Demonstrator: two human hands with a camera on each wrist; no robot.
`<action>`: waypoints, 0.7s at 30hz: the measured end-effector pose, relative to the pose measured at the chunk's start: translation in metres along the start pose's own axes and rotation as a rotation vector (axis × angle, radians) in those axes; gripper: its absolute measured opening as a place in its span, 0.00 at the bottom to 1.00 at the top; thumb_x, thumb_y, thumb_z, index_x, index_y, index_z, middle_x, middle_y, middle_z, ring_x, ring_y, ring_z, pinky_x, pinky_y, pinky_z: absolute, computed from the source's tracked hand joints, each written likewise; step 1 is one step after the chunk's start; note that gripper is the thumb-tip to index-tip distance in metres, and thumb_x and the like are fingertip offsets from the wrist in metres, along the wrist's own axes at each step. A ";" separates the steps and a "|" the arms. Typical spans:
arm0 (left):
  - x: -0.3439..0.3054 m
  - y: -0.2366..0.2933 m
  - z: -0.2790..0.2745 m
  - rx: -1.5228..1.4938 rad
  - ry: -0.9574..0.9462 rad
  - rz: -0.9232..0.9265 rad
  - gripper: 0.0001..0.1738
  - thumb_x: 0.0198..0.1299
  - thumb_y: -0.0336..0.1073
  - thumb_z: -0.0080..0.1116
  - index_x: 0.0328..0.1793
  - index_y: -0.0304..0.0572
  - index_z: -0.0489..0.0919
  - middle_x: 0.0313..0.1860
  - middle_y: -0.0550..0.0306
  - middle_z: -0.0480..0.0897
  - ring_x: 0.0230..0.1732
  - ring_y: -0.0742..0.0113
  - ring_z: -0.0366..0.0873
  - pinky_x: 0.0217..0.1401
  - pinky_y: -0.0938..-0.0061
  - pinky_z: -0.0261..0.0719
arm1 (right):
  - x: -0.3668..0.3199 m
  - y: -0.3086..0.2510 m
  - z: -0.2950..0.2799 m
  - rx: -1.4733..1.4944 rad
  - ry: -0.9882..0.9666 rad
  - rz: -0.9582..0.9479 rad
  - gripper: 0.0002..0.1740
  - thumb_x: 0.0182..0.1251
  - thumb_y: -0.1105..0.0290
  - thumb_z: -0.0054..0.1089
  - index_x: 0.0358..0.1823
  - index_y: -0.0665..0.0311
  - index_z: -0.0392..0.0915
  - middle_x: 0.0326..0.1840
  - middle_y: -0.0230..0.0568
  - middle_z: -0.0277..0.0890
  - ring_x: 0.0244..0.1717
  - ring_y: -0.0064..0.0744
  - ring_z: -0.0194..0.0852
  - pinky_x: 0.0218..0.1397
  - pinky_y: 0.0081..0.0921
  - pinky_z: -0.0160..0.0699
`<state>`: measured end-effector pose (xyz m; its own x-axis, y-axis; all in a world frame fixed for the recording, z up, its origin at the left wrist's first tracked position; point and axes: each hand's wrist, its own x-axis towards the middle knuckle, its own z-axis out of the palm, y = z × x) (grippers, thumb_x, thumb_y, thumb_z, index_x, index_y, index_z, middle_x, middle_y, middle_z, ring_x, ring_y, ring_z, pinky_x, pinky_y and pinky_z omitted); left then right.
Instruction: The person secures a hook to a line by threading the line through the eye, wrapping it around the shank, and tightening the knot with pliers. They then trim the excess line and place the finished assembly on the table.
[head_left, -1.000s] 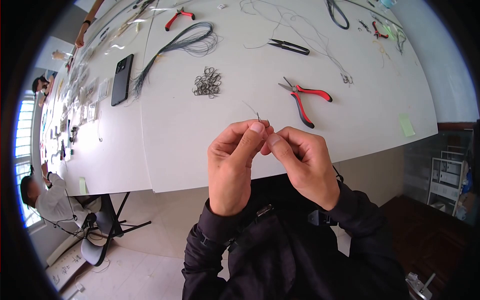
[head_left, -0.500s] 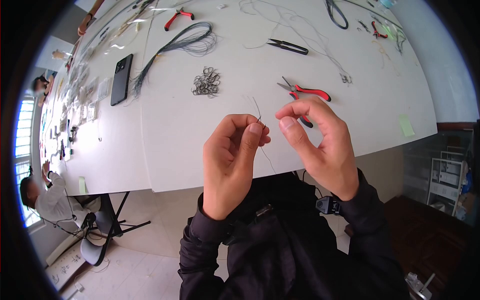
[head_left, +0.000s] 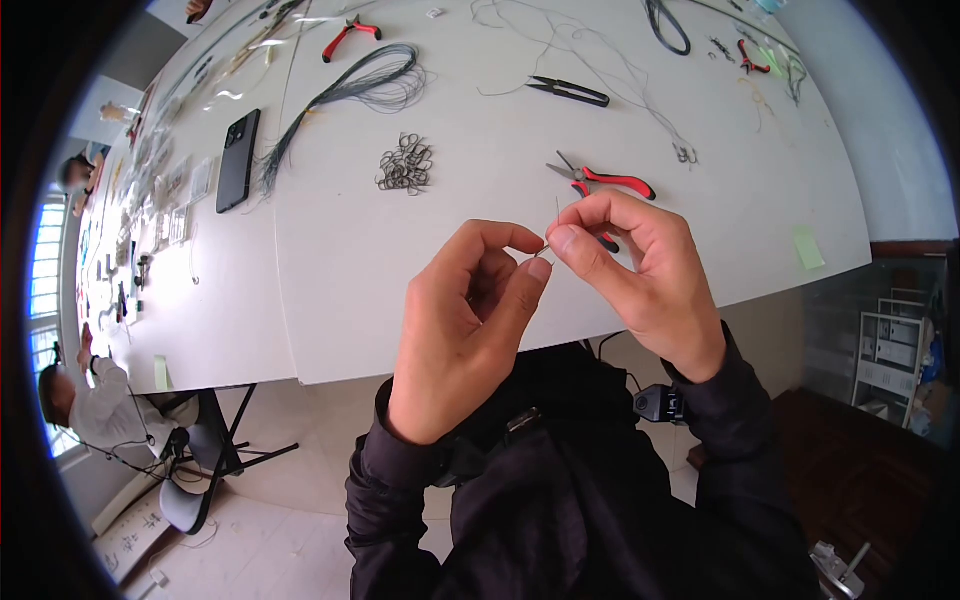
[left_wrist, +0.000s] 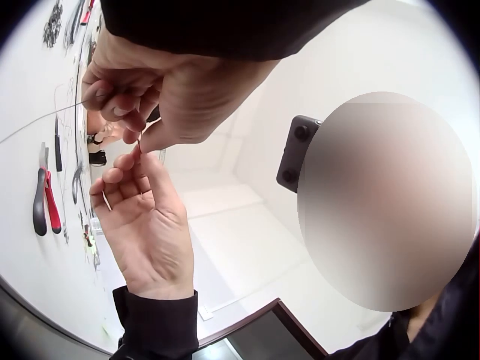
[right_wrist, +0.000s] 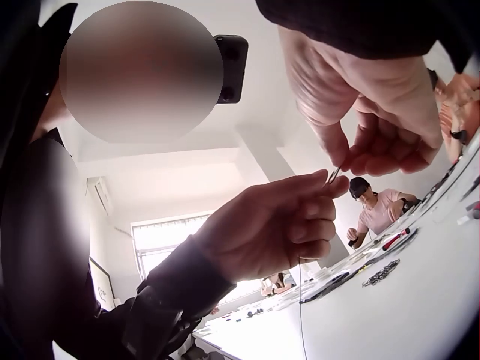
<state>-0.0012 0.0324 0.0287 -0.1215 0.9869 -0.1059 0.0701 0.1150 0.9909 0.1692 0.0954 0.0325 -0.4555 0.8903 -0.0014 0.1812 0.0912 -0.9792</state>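
In the head view both hands meet over the table's near edge at a small dark fish hook (head_left: 543,250). My left hand (head_left: 450,330) pinches it between thumb and index finger. From the other side, the thumb and index fingertips of my right hand (head_left: 645,280) pinch its end. The hook's metal (right_wrist: 334,175) shows between the two hands in the right wrist view, though fingertips cover part of it. A thin line (right_wrist: 301,315) hangs from the left hand there. Just beyond the right hand lie red-and-black pliers (head_left: 622,182), open, one handle partly hidden.
A heap of hooks (head_left: 406,165) lies ahead on the white table (head_left: 350,280). Behind it are a bundle of grey line (head_left: 385,78), black snips (head_left: 570,92) and more red-handled pliers (head_left: 350,38). A phone (head_left: 239,160) lies left. Another person (head_left: 100,405) sits far left.
The right hand came away from the left hand, rightward, then returned to pinch the hook. The left hand's index finger and thumb have spread and shifted slightly right.
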 end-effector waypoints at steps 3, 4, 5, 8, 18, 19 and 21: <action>0.002 -0.001 0.000 -0.013 0.021 -0.002 0.05 0.69 0.28 0.61 0.44 0.31 0.80 0.27 0.67 0.77 0.27 0.85 0.65 0.28 0.84 0.61 | -0.001 -0.001 0.002 0.039 0.008 0.026 0.10 0.73 0.69 0.63 0.43 0.72 0.81 0.39 0.34 0.82 0.45 0.20 0.76 0.56 0.23 0.74; 0.003 -0.001 0.000 -0.020 0.028 -0.001 0.05 0.68 0.28 0.62 0.44 0.31 0.80 0.27 0.67 0.78 0.27 0.86 0.65 0.28 0.85 0.62 | -0.001 -0.002 0.002 0.054 0.009 0.039 0.10 0.73 0.69 0.63 0.43 0.72 0.81 0.40 0.33 0.82 0.45 0.20 0.76 0.56 0.23 0.74; 0.003 -0.001 0.000 -0.036 0.033 -0.007 0.05 0.68 0.28 0.62 0.43 0.31 0.80 0.28 0.67 0.78 0.27 0.86 0.66 0.29 0.85 0.62 | -0.001 -0.002 0.002 0.055 0.002 0.045 0.10 0.73 0.69 0.63 0.43 0.72 0.80 0.40 0.34 0.81 0.45 0.20 0.75 0.56 0.23 0.74; 0.004 0.001 -0.001 -0.070 0.044 -0.020 0.05 0.69 0.28 0.61 0.43 0.31 0.80 0.29 0.67 0.79 0.28 0.86 0.67 0.30 0.86 0.64 | -0.001 0.000 0.002 0.053 -0.011 0.031 0.09 0.73 0.70 0.62 0.44 0.72 0.80 0.41 0.34 0.81 0.45 0.20 0.75 0.56 0.23 0.73; 0.007 0.001 -0.002 -0.065 0.069 -0.054 0.07 0.69 0.31 0.62 0.44 0.31 0.81 0.30 0.67 0.80 0.29 0.86 0.68 0.30 0.86 0.64 | 0.002 0.003 0.000 0.067 0.002 -0.073 0.08 0.70 0.71 0.63 0.41 0.69 0.79 0.37 0.33 0.80 0.43 0.23 0.76 0.56 0.24 0.73; 0.008 0.001 -0.002 -0.076 0.077 -0.060 0.08 0.70 0.31 0.63 0.44 0.31 0.81 0.30 0.67 0.81 0.29 0.86 0.68 0.30 0.86 0.64 | 0.002 0.000 0.000 0.065 -0.019 -0.040 0.08 0.71 0.71 0.63 0.42 0.70 0.79 0.40 0.33 0.79 0.45 0.22 0.75 0.58 0.24 0.73; 0.008 0.001 -0.003 -0.127 0.079 -0.084 0.08 0.70 0.32 0.63 0.45 0.32 0.81 0.30 0.67 0.81 0.28 0.86 0.68 0.30 0.86 0.64 | 0.003 0.008 0.004 0.026 0.049 -0.101 0.08 0.70 0.70 0.63 0.40 0.69 0.80 0.35 0.33 0.80 0.40 0.23 0.76 0.51 0.24 0.75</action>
<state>-0.0047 0.0403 0.0290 -0.1991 0.9621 -0.1865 -0.0686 0.1762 0.9820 0.1656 0.0975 0.0243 -0.4270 0.8979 0.1071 0.1137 0.1708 -0.9787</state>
